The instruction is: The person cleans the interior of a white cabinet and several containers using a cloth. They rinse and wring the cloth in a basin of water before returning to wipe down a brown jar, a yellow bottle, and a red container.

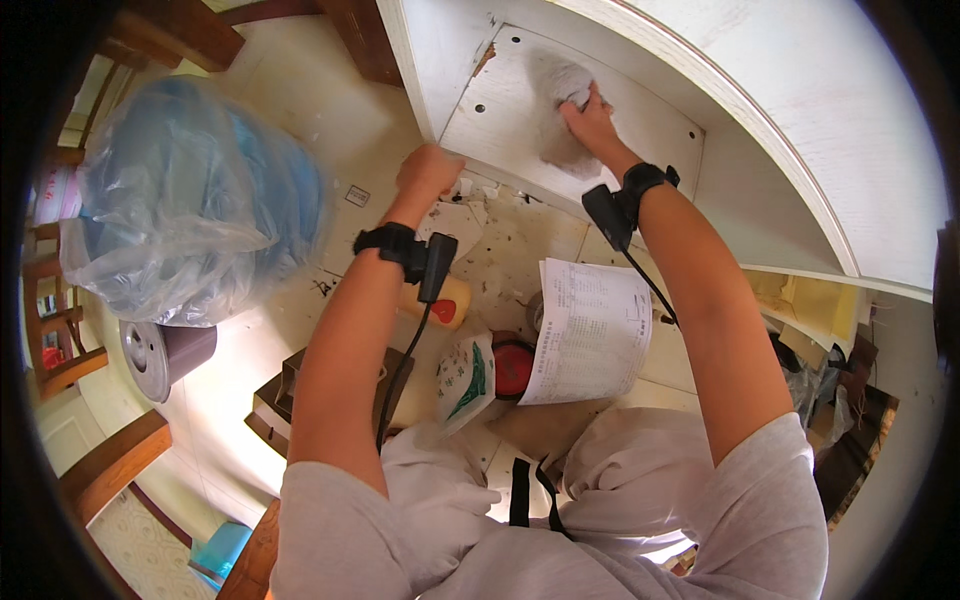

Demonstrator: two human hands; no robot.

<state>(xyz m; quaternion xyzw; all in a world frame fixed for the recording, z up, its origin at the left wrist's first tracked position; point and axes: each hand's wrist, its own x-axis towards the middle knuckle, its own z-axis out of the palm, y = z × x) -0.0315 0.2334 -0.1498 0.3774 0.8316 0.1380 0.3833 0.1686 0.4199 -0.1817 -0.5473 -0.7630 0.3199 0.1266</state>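
My right hand (592,124) holds a grey cloth (571,81) against the white inner panel (637,105) of an open cabinet compartment. The cloth is bunched, and part of it is blurred. At the lower left corner of the cabinet (415,71), my left hand (430,171) is curled against the front edge, its fingertips partly hidden. Each wrist wears a black strap with a small device and a cable. Holes and a chipped brown patch (487,58) mark the compartment's panel.
Debris dots the floor (517,225) below the cabinet. Between my knees and the cabinet are printed papers (589,330), a red round lid (514,369), a plastic bag (466,382) and a yellow container (450,301). Left stand a large plastic-wrapped blue bundle (202,195) and a metal-lidded pot (169,352).
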